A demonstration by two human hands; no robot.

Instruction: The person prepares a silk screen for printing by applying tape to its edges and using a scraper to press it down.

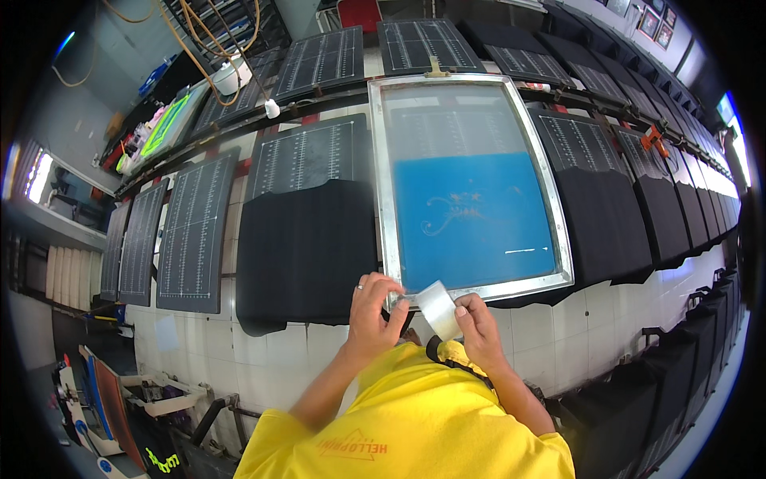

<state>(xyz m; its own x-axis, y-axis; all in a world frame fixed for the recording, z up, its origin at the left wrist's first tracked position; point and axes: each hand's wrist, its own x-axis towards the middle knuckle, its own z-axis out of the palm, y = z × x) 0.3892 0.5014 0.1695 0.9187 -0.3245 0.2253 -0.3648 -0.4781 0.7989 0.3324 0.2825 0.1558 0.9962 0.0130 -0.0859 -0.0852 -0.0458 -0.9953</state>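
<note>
Silver tape roll [438, 310] near metal-framed screen [475, 247].
Your right hand [480, 330] grips the roll; your left hand [372, 315], by the screen's corner, has an unclear hold.

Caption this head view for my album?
Right hand holding a shiny pale tape roll, left hand at the near-left corner of a part-blue, metal-framed screen.

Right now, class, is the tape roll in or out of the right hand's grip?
In: the right hand holds the tape roll, thumb against its right side.
</note>
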